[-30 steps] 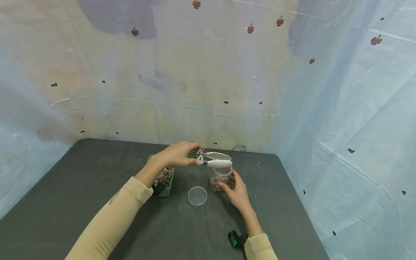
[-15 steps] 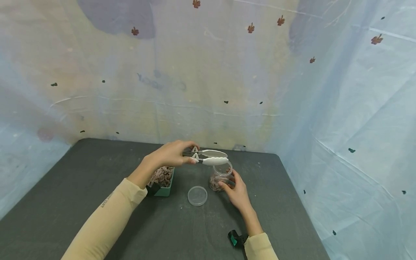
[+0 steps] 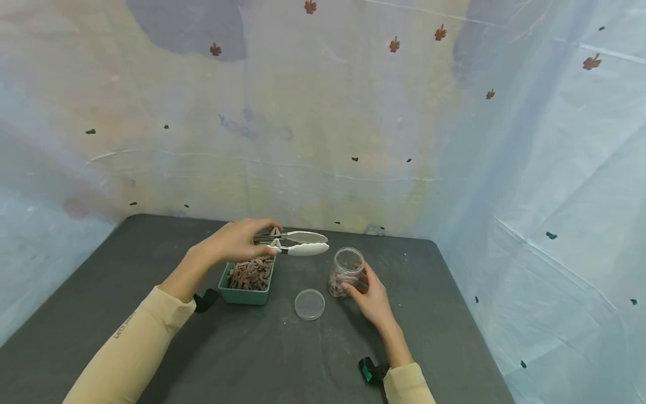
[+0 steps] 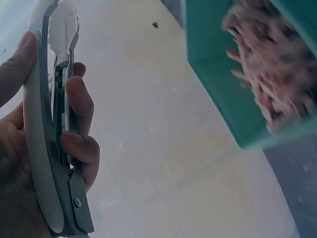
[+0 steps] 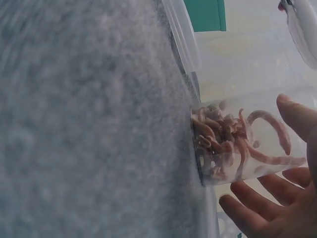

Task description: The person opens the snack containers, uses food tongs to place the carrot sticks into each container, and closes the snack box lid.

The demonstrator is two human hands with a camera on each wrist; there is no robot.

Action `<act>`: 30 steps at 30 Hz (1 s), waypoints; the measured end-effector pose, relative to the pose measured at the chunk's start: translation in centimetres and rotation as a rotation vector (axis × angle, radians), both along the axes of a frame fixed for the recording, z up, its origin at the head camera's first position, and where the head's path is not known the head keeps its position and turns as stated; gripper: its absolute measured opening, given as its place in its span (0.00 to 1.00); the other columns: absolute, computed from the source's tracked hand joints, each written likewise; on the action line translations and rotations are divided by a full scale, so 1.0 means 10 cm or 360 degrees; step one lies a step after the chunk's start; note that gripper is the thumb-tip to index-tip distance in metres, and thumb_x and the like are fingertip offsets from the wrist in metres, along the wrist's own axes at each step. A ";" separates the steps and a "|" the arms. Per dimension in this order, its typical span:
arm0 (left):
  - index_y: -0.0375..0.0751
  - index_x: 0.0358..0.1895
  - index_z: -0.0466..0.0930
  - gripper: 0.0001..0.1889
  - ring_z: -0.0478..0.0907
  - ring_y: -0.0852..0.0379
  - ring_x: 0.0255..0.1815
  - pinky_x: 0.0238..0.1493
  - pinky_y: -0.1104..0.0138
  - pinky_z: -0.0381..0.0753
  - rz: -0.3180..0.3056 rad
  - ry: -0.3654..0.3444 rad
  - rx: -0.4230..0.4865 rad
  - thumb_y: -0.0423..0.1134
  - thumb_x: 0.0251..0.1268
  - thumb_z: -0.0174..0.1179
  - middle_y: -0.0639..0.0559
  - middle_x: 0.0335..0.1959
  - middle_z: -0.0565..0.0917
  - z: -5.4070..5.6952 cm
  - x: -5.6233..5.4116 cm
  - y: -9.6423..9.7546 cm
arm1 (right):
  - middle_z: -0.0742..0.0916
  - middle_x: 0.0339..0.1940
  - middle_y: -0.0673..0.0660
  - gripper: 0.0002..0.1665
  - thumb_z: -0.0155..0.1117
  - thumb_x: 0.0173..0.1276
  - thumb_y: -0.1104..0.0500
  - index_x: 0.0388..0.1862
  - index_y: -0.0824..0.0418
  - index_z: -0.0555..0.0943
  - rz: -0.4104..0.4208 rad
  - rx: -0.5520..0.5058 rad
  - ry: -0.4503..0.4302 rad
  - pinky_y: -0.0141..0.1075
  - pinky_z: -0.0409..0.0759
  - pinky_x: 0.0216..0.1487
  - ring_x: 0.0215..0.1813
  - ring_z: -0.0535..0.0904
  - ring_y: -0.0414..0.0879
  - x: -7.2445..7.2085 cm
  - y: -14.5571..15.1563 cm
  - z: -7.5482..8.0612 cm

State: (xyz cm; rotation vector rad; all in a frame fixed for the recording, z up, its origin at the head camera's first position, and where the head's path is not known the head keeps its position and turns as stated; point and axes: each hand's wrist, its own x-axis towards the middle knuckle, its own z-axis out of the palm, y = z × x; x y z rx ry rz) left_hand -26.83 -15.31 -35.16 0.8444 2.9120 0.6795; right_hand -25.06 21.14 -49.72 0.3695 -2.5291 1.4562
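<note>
My left hand (image 3: 233,242) grips metal tongs with white tips (image 3: 307,248); the two arms stand apart with nothing between them. Below the hand sits a green box (image 3: 244,297) filled with brownish-pink, worm-like pieces (image 3: 249,274). In the left wrist view, the tongs (image 4: 39,134) lie along the palm, and the green box (image 4: 213,89) shows at upper right. My right hand (image 3: 374,298) holds a clear, uncovered jar (image 3: 349,259) upright on the table, thumb and fingers around its side. Similar curled pieces (image 5: 223,141) fill the jar's lower part in the right wrist view.
A clear round lid (image 3: 310,304) lies flat on the dark table (image 3: 282,359), between the green box and the jar. Behind the table hangs a pale plastic sheet (image 3: 303,123) with leaf prints. A black wrist mount (image 3: 372,371) sits by the right sleeve.
My left hand has moved left with the tongs, from above the jar's mouth to over the green box, which is now more exposed. The right hand and jar have stayed put.
</note>
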 end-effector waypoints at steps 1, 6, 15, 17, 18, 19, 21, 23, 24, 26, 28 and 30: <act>0.53 0.74 0.72 0.31 0.79 0.42 0.65 0.57 0.42 0.79 0.0011 -0.0001 -0.0011 0.56 0.72 0.66 0.47 0.67 0.79 0.00 0.02 -0.05 | 0.75 0.73 0.67 0.47 0.76 0.70 0.53 0.81 0.62 0.63 -0.0004 0.0013 0.0005 0.56 0.81 0.62 0.69 0.77 0.66 0.00 0.00 0.01; 0.56 0.73 0.72 0.30 0.81 0.43 0.61 0.52 0.43 0.80 0.0073 0.0031 -0.0078 0.58 0.71 0.66 0.47 0.66 0.80 -0.01 0.12 -0.29 | 0.72 0.77 0.67 0.53 0.75 0.70 0.48 0.85 0.61 0.57 -0.0089 0.0082 0.0018 0.58 0.75 0.68 0.72 0.74 0.64 0.03 -0.03 0.07; 0.50 0.72 0.73 0.31 0.85 0.49 0.48 0.37 0.54 0.81 0.0123 0.0085 -0.0239 0.56 0.70 0.68 0.44 0.63 0.82 -0.05 0.27 -0.64 | 0.68 0.80 0.67 0.52 0.71 0.74 0.49 0.86 0.62 0.54 -0.0110 -0.0012 -0.0025 0.58 0.70 0.72 0.77 0.69 0.65 0.05 -0.10 0.13; 0.49 0.72 0.73 0.33 0.85 0.53 0.44 0.35 0.56 0.80 0.0125 0.0080 -0.0254 0.56 0.69 0.69 0.44 0.62 0.83 -0.06 0.29 -0.71 | 0.68 0.80 0.68 0.50 0.71 0.74 0.50 0.85 0.62 0.55 -0.0096 -0.0039 -0.0021 0.58 0.70 0.72 0.76 0.69 0.66 0.06 -0.10 0.14; 0.48 0.72 0.73 0.33 0.84 0.56 0.41 0.33 0.57 0.80 0.0126 0.0072 -0.0257 0.56 0.69 0.69 0.44 0.61 0.83 -0.07 0.29 -0.74 | 0.69 0.80 0.68 0.50 0.70 0.74 0.51 0.85 0.62 0.56 -0.0090 -0.0055 -0.0019 0.59 0.70 0.73 0.76 0.69 0.66 0.06 -0.10 0.14; 0.48 0.73 0.72 0.34 0.83 0.58 0.38 0.31 0.59 0.78 0.0129 0.0066 -0.0265 0.56 0.68 0.70 0.44 0.61 0.83 -0.08 0.30 -0.77 | 0.69 0.79 0.68 0.49 0.70 0.75 0.51 0.85 0.62 0.56 -0.0087 -0.0064 -0.0014 0.59 0.69 0.72 0.76 0.69 0.67 0.06 -0.10 0.14; 0.48 0.73 0.71 0.36 0.80 0.63 0.33 0.28 0.63 0.75 0.0135 0.0053 -0.0277 0.58 0.67 0.70 0.45 0.60 0.84 -0.08 0.32 -0.83 | 0.70 0.78 0.68 0.47 0.70 0.75 0.52 0.84 0.62 0.58 -0.0080 -0.0077 -0.0009 0.60 0.70 0.72 0.75 0.70 0.67 0.07 -0.10 0.13; 0.47 0.74 0.71 0.38 0.77 0.66 0.30 0.26 0.64 0.73 0.0150 0.0030 -0.0289 0.60 0.65 0.70 0.46 0.58 0.84 -0.08 0.34 -0.89 | 0.71 0.78 0.68 0.46 0.70 0.75 0.52 0.84 0.61 0.59 -0.0075 -0.0078 -0.0002 0.61 0.70 0.72 0.75 0.71 0.67 0.07 -0.10 0.12; 0.47 0.74 0.70 0.39 0.77 0.66 0.29 0.25 0.64 0.73 0.0157 0.0020 -0.0298 0.60 0.65 0.71 0.47 0.56 0.85 -0.08 0.35 -0.92 | 0.71 0.78 0.68 0.46 0.70 0.75 0.52 0.83 0.61 0.60 -0.0072 -0.0074 -0.0001 0.61 0.70 0.71 0.75 0.71 0.67 0.07 -0.09 0.12; 0.46 0.74 0.69 0.41 0.76 0.66 0.27 0.25 0.64 0.72 0.0167 0.0006 -0.0325 0.61 0.64 0.71 0.50 0.51 0.85 -0.07 0.37 -0.97 | 0.72 0.77 0.68 0.45 0.70 0.75 0.51 0.83 0.61 0.60 -0.0066 -0.0062 0.0002 0.61 0.70 0.71 0.74 0.71 0.68 0.06 -0.09 0.11; 0.45 0.75 0.68 0.43 0.75 0.65 0.27 0.25 0.63 0.72 0.0171 -0.0005 -0.0352 0.60 0.62 0.72 0.51 0.50 0.85 -0.06 0.39 -1.01 | 0.72 0.77 0.69 0.45 0.69 0.75 0.51 0.83 0.61 0.60 -0.0061 -0.0055 0.0005 0.61 0.70 0.71 0.74 0.71 0.68 0.05 -0.10 0.11; 0.43 0.76 0.67 0.45 0.76 0.64 0.27 0.26 0.63 0.73 0.0163 -0.0007 -0.0383 0.60 0.61 0.74 0.47 0.53 0.85 -0.05 0.40 -1.04 | 0.72 0.77 0.69 0.45 0.70 0.75 0.51 0.83 0.62 0.60 -0.0057 -0.0060 0.0008 0.61 0.70 0.71 0.74 0.72 0.68 0.04 -0.10 0.11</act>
